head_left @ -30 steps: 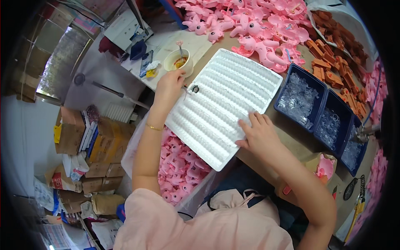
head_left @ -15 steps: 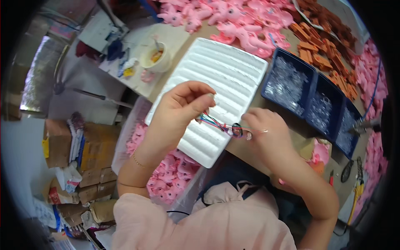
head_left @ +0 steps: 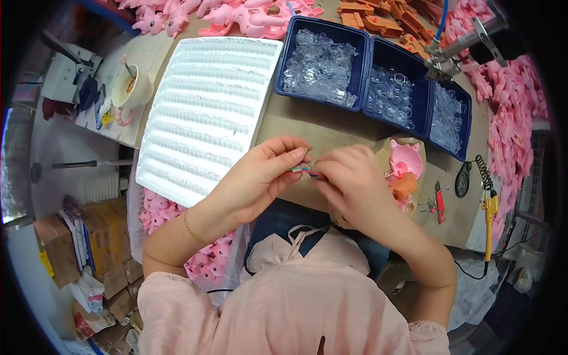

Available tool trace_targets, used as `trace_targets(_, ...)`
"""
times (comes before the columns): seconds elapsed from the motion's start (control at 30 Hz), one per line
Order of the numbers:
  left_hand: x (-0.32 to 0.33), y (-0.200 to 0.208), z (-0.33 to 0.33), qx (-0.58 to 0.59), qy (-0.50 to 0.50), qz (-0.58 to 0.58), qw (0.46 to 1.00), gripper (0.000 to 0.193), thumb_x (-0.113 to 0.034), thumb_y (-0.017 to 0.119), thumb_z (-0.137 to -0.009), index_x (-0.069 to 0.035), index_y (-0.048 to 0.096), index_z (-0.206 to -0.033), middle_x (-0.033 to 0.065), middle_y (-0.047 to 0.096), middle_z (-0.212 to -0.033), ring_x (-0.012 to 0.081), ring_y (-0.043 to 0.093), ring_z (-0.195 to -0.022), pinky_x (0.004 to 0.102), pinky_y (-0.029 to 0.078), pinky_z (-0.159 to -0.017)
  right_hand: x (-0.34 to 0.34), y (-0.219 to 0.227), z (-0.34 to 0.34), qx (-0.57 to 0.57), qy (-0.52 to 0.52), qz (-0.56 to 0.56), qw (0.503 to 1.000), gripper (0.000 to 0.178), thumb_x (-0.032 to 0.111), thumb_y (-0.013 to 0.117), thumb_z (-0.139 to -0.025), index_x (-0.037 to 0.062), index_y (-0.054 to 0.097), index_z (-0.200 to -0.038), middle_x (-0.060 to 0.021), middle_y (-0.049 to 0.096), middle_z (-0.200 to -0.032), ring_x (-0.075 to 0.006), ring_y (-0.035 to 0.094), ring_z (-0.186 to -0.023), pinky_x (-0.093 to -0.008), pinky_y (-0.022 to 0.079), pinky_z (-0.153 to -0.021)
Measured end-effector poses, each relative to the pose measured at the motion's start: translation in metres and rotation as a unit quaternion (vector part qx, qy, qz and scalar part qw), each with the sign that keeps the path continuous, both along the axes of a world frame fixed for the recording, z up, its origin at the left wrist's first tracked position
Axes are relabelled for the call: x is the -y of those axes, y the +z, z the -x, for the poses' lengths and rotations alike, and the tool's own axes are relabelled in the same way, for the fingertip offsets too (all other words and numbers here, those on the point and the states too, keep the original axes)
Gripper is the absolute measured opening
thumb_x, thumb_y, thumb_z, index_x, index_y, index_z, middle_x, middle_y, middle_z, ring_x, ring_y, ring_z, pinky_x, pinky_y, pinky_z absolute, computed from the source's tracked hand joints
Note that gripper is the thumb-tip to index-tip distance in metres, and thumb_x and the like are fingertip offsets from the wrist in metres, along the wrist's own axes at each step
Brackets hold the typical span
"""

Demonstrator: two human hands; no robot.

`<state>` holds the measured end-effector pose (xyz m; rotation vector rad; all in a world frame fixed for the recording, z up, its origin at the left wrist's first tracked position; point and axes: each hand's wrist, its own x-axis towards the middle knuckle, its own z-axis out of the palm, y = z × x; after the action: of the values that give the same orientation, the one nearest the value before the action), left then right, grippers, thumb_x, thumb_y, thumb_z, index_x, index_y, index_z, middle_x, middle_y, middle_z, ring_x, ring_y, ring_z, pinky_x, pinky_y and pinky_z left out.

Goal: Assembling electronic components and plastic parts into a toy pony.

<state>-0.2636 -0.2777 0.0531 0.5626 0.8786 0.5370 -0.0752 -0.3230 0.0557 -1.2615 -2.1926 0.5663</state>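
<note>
Between my two hands, near the front edge of the table, is a short bundle of thin coloured wires point(head_left: 306, 171), with green, red and blue strands showing. My left hand point(head_left: 263, 168) pinches its left end between thumb and fingertips. At the other end, the fingers of my right hand point(head_left: 350, 180) are closed round the wires and hide most of them. Both hands nearly meet at the fingertips. Just left of them lies a white ridged foam tray point(head_left: 207, 112).
Blue bins point(head_left: 362, 89) of clear plastic parts stand beyond my hands. To the right lie a pink toy part point(head_left: 406, 158), a red cutter point(head_left: 439, 204) and a yellow soldering iron point(head_left: 490, 213). A cup point(head_left: 133, 89) stands far left; pink toys point(head_left: 213, 260) fill a bin below.
My view has shifted right, so the foam tray and bins sit further left. My hands have drawn closer together, and less of the wire bundle shows between them.
</note>
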Motion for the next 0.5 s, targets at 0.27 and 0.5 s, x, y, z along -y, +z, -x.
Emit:
trace_targets(0.27, -0.004, 0.054, -0.014, -0.217, -0.241, -0.458, 0.827, 0.038, -0.014, 0.071, -0.073, -0.001, 0.056, -0.105, 0.0047, 0.061, -0.095, 0.0127, 0.058, -0.086, 0.024, 0.046, -0.074, -0.014, 0.037, -0.031, -0.15, 0.037, 0.5, 0.852, 0.019, 0.016, 0.059, -0.083, -0.0016, 0.061, -0.089, -0.0078, 0.056, -0.071, -0.02, 0.056, -0.067, -0.0284, 0.043, -0.062)
trace_targets(0.5, 0.012, 0.006, -0.012, -0.082, -0.063, -0.107, 0.989, 0.023, -0.008, 0.059, -0.086, 0.001, 0.053, -0.107, 0.0045, 0.062, -0.091, 0.0087, 0.059, -0.084, 0.0222, 0.05, -0.07, 0.031, 0.027, -0.049, 0.074, -0.214, -0.22, 0.949, 0.014, 0.008, 0.059, -0.081, -0.0018, 0.06, -0.091, -0.0095, 0.059, -0.078, -0.0154, 0.057, -0.071, -0.0259, 0.045, -0.065)
